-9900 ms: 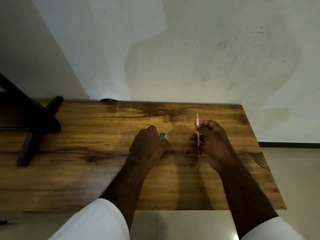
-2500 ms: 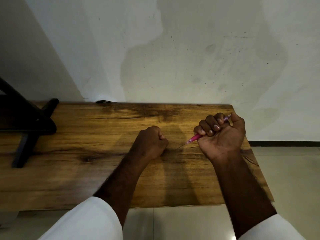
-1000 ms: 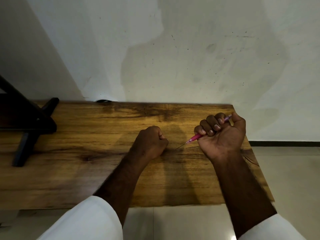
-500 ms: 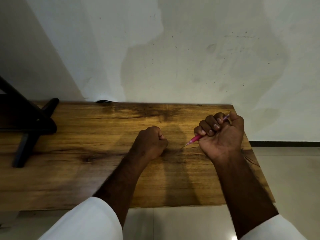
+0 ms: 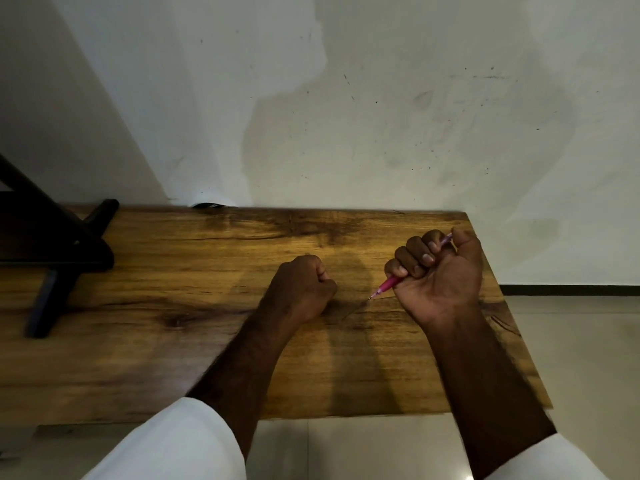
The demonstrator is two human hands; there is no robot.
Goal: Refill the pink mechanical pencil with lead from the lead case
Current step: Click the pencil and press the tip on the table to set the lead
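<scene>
stand (image 5: 52,258): dark, far left on the table, well apart from both hands. Not involved.
table (image 5: 173,358): wood top, wall along the far edge. Bare between the hands apart from shadows.
left hand (image 5: 301,289): closed fist resting on the table, knuckles up. Cannot tell if anything is inside it.
lead case: not visible anywhere. May be inside the left fist, unconfirmed.
pink mechanical pencil (image 5: 389,283): gripped in the right fist. Tip sticks out the lower left of the fist, cap end shows at the upper right by the thumb.
pencil axis: diagonal, tip near-left and low, cap far-right and higher. Tip is at or just above the wood, cannot tell if touching.
right hand (image 5: 440,275): fingers curled tight round the barrel, thumb sitting by the cap end, like a click grip.
key relation: tip points toward the left fist, near it but apart. The cap end, where lead loads, is under the right thumb, on the side away from the left hand.
step guess: thumb clicking to feed or check lead. No lead visible at the tip.
next needs: if loading is still pending, left hand must open and cross to the cap end, or the pencil gets turned round.
</scene>
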